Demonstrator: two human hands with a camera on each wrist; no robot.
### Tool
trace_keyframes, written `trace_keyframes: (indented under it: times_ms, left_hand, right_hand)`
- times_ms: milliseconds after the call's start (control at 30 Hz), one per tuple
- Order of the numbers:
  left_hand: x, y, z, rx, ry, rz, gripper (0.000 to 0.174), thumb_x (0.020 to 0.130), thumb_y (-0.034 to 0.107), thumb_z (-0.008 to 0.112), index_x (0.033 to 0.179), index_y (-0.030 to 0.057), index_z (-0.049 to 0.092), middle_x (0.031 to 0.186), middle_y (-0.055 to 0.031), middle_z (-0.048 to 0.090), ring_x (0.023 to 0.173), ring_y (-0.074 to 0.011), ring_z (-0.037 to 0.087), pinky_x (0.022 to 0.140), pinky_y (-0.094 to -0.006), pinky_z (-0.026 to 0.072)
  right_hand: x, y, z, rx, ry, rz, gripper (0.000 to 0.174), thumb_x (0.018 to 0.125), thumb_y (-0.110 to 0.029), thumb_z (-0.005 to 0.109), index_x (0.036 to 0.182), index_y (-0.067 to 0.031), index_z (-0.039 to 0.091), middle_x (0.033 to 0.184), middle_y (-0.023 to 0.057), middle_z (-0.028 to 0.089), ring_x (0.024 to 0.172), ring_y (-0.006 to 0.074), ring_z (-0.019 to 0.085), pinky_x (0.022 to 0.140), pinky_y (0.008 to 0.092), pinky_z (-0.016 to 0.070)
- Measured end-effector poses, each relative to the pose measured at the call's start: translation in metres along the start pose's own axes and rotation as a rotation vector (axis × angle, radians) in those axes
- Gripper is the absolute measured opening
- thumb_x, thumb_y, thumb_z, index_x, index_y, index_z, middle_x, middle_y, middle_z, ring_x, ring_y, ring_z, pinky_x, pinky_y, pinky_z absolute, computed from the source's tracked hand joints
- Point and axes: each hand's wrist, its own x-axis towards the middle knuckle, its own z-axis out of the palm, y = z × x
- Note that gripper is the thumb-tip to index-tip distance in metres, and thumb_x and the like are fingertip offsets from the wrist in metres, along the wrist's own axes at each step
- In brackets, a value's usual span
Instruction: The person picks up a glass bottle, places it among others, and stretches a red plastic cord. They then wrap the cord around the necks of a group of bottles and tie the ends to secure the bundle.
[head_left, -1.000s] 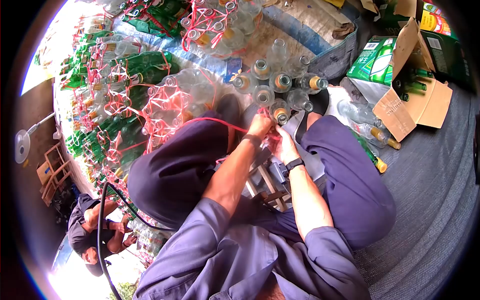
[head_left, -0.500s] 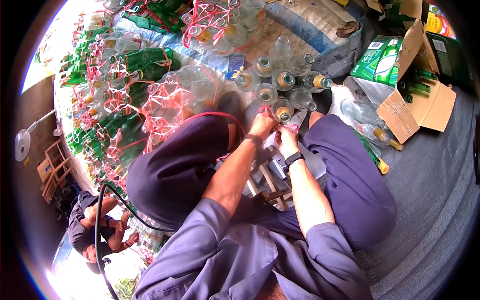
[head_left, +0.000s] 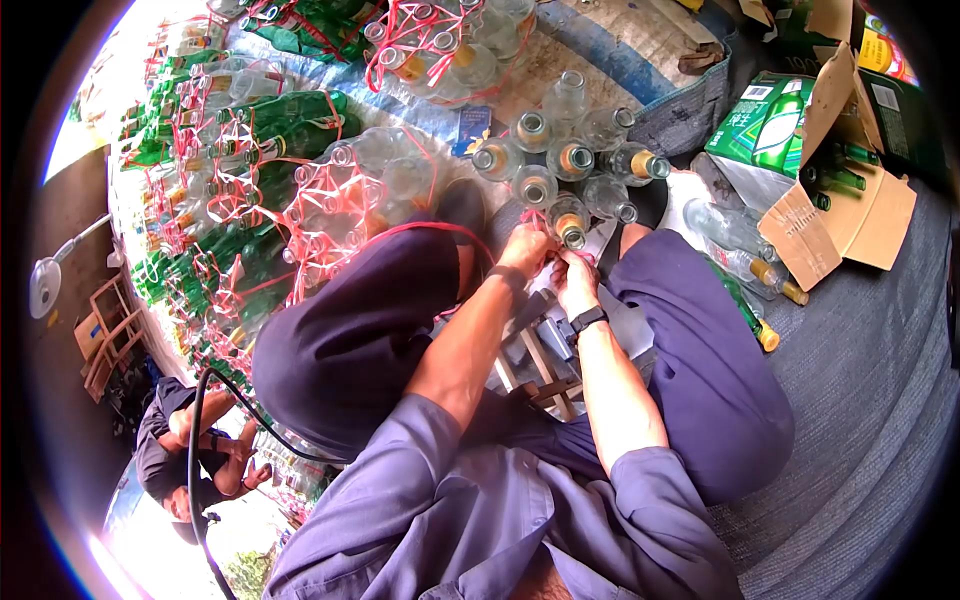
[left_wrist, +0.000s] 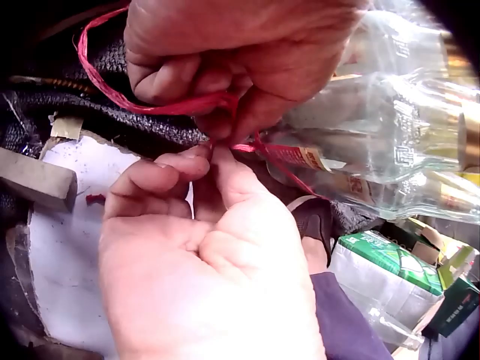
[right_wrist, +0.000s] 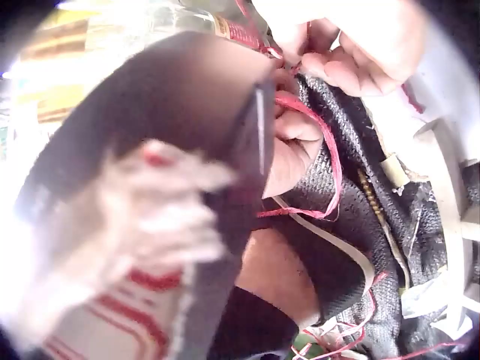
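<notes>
In the head view my left hand (head_left: 528,250) and right hand (head_left: 575,282) meet between the knees, right at the near side of a cluster of clear glass bottles (head_left: 535,185). The left hand grips a red plastic string (left_wrist: 157,109), which loops out from its curled fingers. My right hand's thumb and forefinger pinch the string close to the left fingertips, as the left wrist view shows. From the pinch, the string runs along the bottles' sides. In the right wrist view a large blurred shape covers the left part, while both hands meet near the top.
Tied bundles of clear bottles (head_left: 375,165) and green bottles (head_left: 290,120) stand at left. An open green carton (head_left: 755,120) and loose bottles (head_left: 725,225) lie right. A small wooden frame (head_left: 545,375) sits below my hands. Another person (head_left: 190,450) crouches at lower left.
My right hand has drawn its fingers in and now pinches the string close against the left hand. The bottle cluster appears slightly lower and further right in the view.
</notes>
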Motion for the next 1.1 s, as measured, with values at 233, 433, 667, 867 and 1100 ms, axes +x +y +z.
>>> trace_keyframes:
  times_ms: [233,433,667,867,1100]
  left_hand:
    - [0.006,-0.003,0.003,-0.290,0.059,-0.202,0.010,0.074,0.008,0.066,0.069,0.0003,0.062,0.061,-0.0095,0.062,0.051,-0.0171,0.058,0.044,-0.0346,0.0431]
    - [0.004,-0.004,-0.007,0.316,-0.045,0.174,0.010,0.059,0.004,0.069,0.067,0.0090,0.066,0.072,-0.0171,0.064,0.073,-0.0325,0.066,0.065,-0.0387,0.0526]
    - [0.010,-0.018,-0.004,0.132,0.006,0.207,0.011,0.060,0.005,0.068,0.070,0.0072,0.065,0.070,-0.0169,0.064,0.072,-0.0330,0.066,0.063,-0.0403,0.0523]
    - [-0.001,-0.015,-0.001,0.177,-0.027,0.373,0.008,0.079,0.008,0.060,0.074,0.0016,0.060,0.057,-0.0090,0.057,0.049,-0.0186,0.058,0.043,-0.0311,0.0441]
    - [-0.008,-0.003,0.000,-0.028,-0.020,0.186,0.017,0.086,0.011,0.056,0.072,0.0018,0.057,0.055,-0.0053,0.052,0.044,-0.0127,0.050,0.039,-0.0289,0.0340]
  right_hand:
    - [-0.004,-0.003,-0.001,-0.133,-0.065,-0.260,0.011,0.083,-0.012,0.070,0.077,-0.0062,0.063,0.064,0.0001,0.057,0.050,0.0083,0.050,0.044,0.0196,0.0388]
    - [0.001,-0.001,-0.002,-0.256,-0.073,-0.408,0.017,0.079,-0.018,0.069,0.074,-0.0026,0.066,0.062,0.0010,0.058,0.047,0.0109,0.050,0.046,0.0240,0.0394]
    - [-0.005,-0.008,0.003,-0.281,-0.073,-0.372,0.017,0.079,-0.018,0.070,0.079,-0.0016,0.068,0.065,0.0011,0.061,0.053,0.0103,0.054,0.050,0.0236,0.0423]
    - [0.007,-0.007,0.003,-0.243,-0.069,-0.353,0.017,0.076,-0.015,0.074,0.087,-0.0021,0.069,0.073,0.0023,0.065,0.057,0.0096,0.058,0.050,0.0228,0.0457]
    - [0.016,-0.013,-0.001,-0.252,-0.087,-0.255,0.018,0.078,-0.018,0.076,0.075,-0.0064,0.063,0.065,0.0033,0.060,0.049,0.0133,0.054,0.044,0.0245,0.0424]
